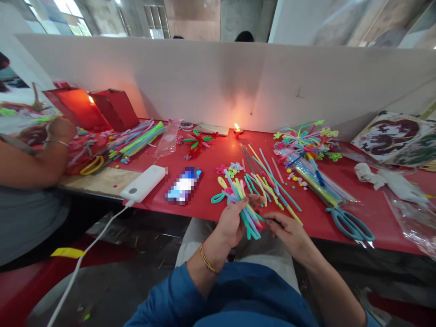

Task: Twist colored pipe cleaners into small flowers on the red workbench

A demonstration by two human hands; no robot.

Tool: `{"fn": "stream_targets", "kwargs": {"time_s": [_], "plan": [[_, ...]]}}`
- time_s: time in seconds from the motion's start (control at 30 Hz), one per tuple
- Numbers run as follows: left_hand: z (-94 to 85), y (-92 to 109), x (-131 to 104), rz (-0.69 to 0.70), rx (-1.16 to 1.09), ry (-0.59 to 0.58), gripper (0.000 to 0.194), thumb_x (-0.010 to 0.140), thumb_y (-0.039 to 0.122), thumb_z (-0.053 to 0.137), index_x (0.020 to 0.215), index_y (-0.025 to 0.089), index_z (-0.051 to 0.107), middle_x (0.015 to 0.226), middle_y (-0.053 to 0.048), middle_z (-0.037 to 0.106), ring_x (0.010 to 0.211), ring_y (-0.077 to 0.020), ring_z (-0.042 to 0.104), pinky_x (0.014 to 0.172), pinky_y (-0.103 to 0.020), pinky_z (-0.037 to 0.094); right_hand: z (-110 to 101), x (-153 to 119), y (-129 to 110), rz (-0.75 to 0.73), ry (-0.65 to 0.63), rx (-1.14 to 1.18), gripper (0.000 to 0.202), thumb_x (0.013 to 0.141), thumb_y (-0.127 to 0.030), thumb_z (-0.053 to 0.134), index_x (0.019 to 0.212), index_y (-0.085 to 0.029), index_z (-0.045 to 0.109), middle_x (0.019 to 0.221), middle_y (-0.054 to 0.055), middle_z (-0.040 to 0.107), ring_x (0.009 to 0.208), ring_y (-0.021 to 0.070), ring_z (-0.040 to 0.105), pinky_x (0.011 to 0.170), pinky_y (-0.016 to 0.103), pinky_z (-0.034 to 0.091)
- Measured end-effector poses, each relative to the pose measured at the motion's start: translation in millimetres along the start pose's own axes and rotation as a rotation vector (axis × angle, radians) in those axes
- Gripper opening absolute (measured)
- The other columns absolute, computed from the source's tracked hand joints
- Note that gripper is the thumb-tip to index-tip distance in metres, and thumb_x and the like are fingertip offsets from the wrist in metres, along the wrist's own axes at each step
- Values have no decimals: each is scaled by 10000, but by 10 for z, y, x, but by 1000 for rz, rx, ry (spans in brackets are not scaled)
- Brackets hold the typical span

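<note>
My left hand (pixel 235 221) is closed around a bundle of pipe cleaners (pixel 251 223) in blue, yellow, pink and green, just over the table's front edge. Looped ends fan out past my fingers on the far side, and straight ends hang toward my lap. Fingers of my right hand (pixel 285 232) pinch a green pipe cleaner end at the bundle's right side; part of the grip is hidden. Loose pipe cleaners (pixel 272 181) lie just beyond both hands, with small flower shapes (pixel 235 169) beside them.
A lit candle (pixel 237 131) burns near the white partition (pixel 190 86). Blue-handled scissors (pixel 352 225) lie right, by finished colourful pieces (pixel 306 141). A phone (pixel 184 185) and white power bank (pixel 143 184) with a cable are left. Another person's arm (pixel 37 159) works at far left.
</note>
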State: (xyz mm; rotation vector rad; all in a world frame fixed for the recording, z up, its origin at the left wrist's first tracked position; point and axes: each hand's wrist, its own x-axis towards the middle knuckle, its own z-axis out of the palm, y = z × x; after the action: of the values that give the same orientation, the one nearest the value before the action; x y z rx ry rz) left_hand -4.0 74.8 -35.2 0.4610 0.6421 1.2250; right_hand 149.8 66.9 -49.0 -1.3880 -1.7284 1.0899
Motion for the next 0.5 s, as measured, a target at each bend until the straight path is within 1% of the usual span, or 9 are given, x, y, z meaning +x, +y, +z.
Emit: {"fn": "stream_targets", "kwargs": {"time_s": [0.07, 0.13, 0.2, 0.27, 0.37, 0.43, 0.5], "plan": [[-34, 13, 22, 11, -47, 34, 165, 674, 264, 607, 777, 137, 630, 759, -57, 691, 873, -222, 633, 766, -316, 487, -40, -30, -25, -15, 64, -96, 206, 756, -356, 527, 800, -202, 656, 621, 9, 624, 517, 145, 532, 501, 249, 418], [-88, 41, 57, 26, -113, 84, 117, 686, 246, 601, 746, 148, 623, 684, -32, 676, 810, -205, 647, 756, -317, 491, -97, -70, -42, -19, 87, -166, 195, 751, -359, 528, 761, -208, 650, 583, 1, 605, 510, 148, 526, 497, 249, 408], [-138, 69, 86, 53, -169, 113, 86, 700, 234, 597, 734, 157, 617, 661, -14, 668, 772, -188, 652, 752, -314, 492, -145, -109, -40, 1, 94, -184, 194, 747, -367, 530, 744, -208, 643, 537, -7, 578, 494, 148, 520, 485, 246, 401], [-155, 66, 92, 77, -181, 122, 80, 703, 226, 601, 743, 160, 619, 688, -13, 675, 770, -178, 652, 750, -308, 491, -151, -134, -29, 23, 135, -136, 204, 746, -379, 526, 744, -205, 631, 500, -16, 546, 473, 144, 513, 474, 244, 400], [-93, -25, 43, 48, -88, 98, 133, 703, 250, 612, 786, 149, 633, 719, -34, 684, 775, -183, 649, 719, -298, 490, -54, -125, -28, 36, 185, 14, 221, 761, -398, 507, 767, -201, 608, 485, -31, 508, 443, 130, 490, 453, 237, 396], [-25, -112, -12, -8, -5, 61, 170, 700, 285, 620, 797, 146, 636, 709, -39, 680, 761, -190, 644, 679, -293, 487, 46, -95, -39, 38, 157, 79, 215, 767, -392, 505, 762, -199, 600, 483, -37, 493, 420, 117, 456, 430, 230, 376], [22, -178, -55, -36, 40, 21, 188, 682, 311, 636, 763, 141, 631, 719, -45, 676, 746, -194, 635, 651, -289, 478, 128, -65, -44, 26, 112, 89, 207, 772, -371, 503, 792, -195, 610, 496, -36, 504, 412, 108, 434, 422, 225, 362]]}}
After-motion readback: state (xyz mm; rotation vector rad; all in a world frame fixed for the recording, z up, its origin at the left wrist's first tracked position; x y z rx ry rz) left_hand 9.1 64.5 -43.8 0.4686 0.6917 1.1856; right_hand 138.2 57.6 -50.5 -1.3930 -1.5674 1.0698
